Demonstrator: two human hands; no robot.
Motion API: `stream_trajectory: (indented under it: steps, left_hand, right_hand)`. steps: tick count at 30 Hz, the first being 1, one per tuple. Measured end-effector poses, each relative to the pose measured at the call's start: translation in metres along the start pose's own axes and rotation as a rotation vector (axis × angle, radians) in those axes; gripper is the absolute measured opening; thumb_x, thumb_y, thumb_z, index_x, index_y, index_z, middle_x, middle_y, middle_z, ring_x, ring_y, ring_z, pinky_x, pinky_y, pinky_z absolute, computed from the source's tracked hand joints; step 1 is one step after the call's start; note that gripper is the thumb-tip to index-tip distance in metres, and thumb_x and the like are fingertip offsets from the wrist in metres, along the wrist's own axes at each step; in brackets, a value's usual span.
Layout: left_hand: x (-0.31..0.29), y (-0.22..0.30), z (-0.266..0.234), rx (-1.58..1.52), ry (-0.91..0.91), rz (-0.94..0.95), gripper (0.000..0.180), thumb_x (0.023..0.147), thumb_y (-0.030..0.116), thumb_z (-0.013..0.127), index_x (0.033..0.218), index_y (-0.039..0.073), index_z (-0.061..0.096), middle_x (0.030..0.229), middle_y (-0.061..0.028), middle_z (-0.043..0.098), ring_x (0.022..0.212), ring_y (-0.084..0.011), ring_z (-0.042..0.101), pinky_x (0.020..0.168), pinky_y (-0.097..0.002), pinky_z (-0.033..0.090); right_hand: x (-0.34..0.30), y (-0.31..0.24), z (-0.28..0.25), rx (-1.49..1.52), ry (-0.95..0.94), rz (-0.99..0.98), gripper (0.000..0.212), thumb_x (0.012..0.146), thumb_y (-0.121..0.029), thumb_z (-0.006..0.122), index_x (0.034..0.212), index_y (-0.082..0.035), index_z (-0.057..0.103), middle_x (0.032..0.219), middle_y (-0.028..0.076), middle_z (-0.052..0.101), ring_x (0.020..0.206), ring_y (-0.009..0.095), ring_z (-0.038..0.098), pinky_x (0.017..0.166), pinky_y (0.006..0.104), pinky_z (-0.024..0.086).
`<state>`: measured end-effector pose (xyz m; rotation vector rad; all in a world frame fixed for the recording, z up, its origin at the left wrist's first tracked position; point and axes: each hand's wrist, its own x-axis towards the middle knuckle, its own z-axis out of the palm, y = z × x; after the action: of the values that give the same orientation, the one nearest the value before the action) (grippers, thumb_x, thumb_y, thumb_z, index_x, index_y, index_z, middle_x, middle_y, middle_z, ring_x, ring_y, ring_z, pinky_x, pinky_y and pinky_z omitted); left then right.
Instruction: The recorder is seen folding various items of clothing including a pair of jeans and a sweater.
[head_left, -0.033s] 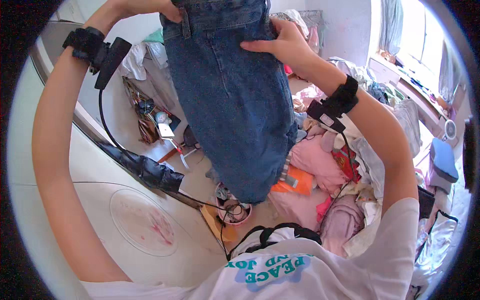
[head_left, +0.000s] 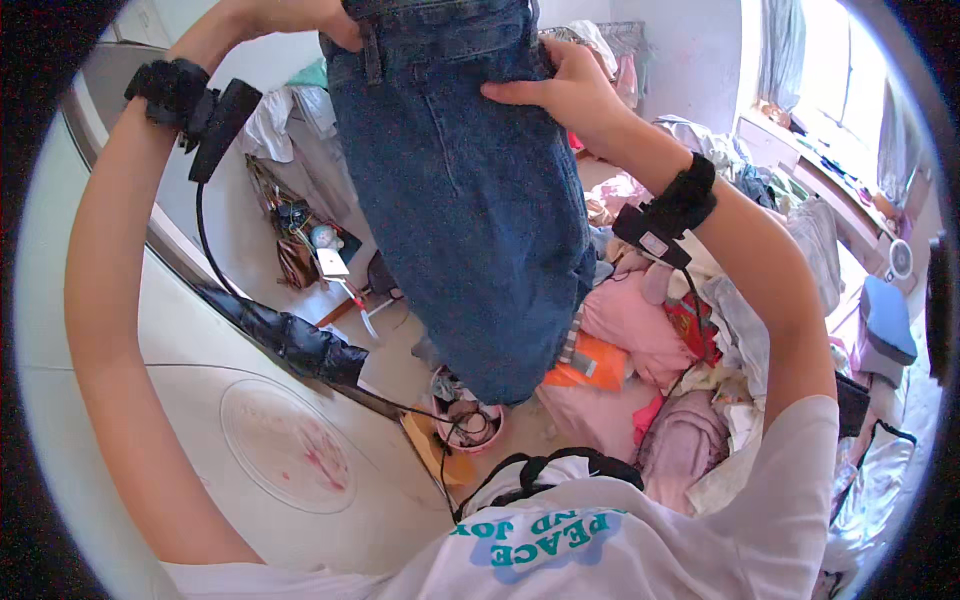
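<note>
A pair of dark blue jeans [head_left: 465,230] hangs in front of me, held up by the waistband, with belt loops and a short middle seam showing. The bottom narrows as it drops away from me, and I cannot make out separate legs. At the upper left corner of the waistband, my left hand [head_left: 325,18] is closed on the denim, its fingers partly cut off by the frame's top. My right hand [head_left: 575,90] grips the right side just below the waistband, thumb lying across the front and fingers behind the cloth.
Clothes and a pink cushion-like heap [head_left: 640,330] lie at the right, with an orange packet [head_left: 595,362] among them. Below the jeans stands a pink basket [head_left: 488,440] of small items. A white round-marked surface [head_left: 285,445] fills the lower left. Black cables run from my wrist straps.
</note>
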<state>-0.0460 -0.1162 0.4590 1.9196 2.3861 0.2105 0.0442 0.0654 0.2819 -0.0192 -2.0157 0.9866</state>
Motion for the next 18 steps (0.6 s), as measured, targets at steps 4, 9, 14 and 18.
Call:
stream_trajectory:
  steps: [4,9,14,18]
  left_hand:
    - [0.0,0.0,0.012,0.223,-0.111,0.029,0.098,0.06,0.023,0.083,0.137,0.004,0.024,0.128,-0.0195,0.043,0.119,-0.0278,0.044,0.097,-0.0357,0.041]
    - [0.005,-0.001,0.028,0.586,0.082,0.059,0.074,0.062,0.031,0.082,0.121,0.002,0.049,0.128,-0.0157,0.046,0.112,-0.0267,0.048,0.094,-0.0363,0.04]
    - [0.021,-0.004,0.038,0.247,0.184,0.325,0.051,0.067,0.029,0.079,0.105,0.0,0.061,0.108,-0.0152,0.06,0.092,-0.0293,0.058,0.083,-0.0383,0.045]
    - [0.012,-0.076,-0.014,0.747,0.388,0.126,0.044,0.079,0.041,0.065,0.104,0.006,0.06,0.084,-0.0145,0.065,0.073,-0.0276,0.065,0.066,-0.036,0.051]
  right_hand:
    - [-0.013,-0.016,0.0,0.412,-0.075,0.03,0.03,0.068,-0.013,0.077,0.091,0.003,0.066,0.085,0.008,0.067,0.076,0.015,0.064,0.079,0.0256,0.049]
    - [-0.013,-0.009,0.0,0.38,-0.055,0.074,0.03,0.068,-0.012,0.077,0.092,0.003,0.066,0.083,0.009,0.068,0.075,0.015,0.065,0.078,0.0255,0.049]
    - [-0.012,-0.002,-0.027,0.124,-0.151,0.074,0.058,0.074,-0.024,0.074,0.118,0.004,0.05,0.108,0.013,0.06,0.099,0.02,0.058,0.089,0.0315,0.046]
    - [-0.02,-0.017,-0.032,0.423,-0.382,-0.007,0.062,0.078,-0.021,0.072,0.125,0.004,0.041,0.12,0.013,0.053,0.105,0.02,0.054,0.089,0.0348,0.046]
